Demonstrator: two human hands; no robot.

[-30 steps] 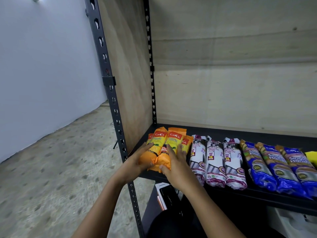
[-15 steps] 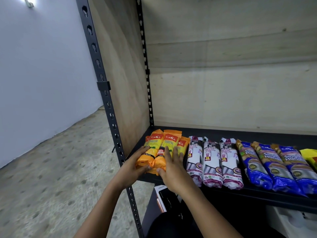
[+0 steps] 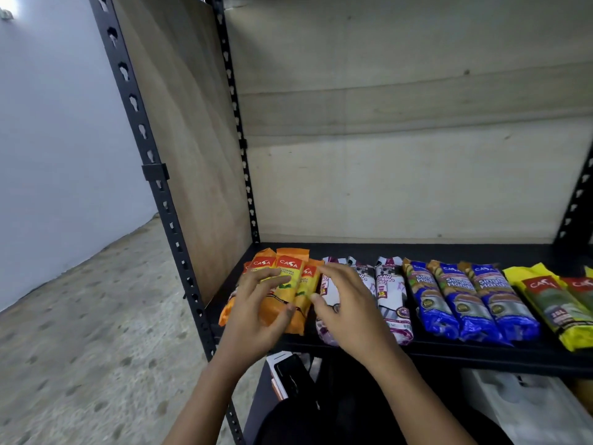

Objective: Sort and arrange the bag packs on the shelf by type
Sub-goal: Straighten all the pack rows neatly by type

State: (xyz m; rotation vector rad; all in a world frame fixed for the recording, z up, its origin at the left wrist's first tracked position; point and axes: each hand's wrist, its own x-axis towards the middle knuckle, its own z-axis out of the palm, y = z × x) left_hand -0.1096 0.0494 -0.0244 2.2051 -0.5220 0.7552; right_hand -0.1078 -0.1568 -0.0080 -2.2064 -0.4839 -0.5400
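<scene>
shiny, crinkly orange packs (image 3: 288, 274) lie at the left end of the flat black shelf (image 3: 449, 351), then white packs (image 3: 390, 293), blue packs (image 3: 462, 300) and yellow packs (image 3: 552, 300), all long and soft. the left hand (image 3: 256, 313) is over the orange packs, fingers apart and loose, maybe touching. the right hand (image 3: 349, 309) is over the white packs, fingers apart, holding nothing. there is a wood side board (image 3: 186, 139), a rough grey floor (image 3: 80, 316) and a pale wall (image 3: 48, 123).

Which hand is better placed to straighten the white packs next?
Probably the right hand: it is over the white packs, while the left hand is at the orange packs.
</scene>
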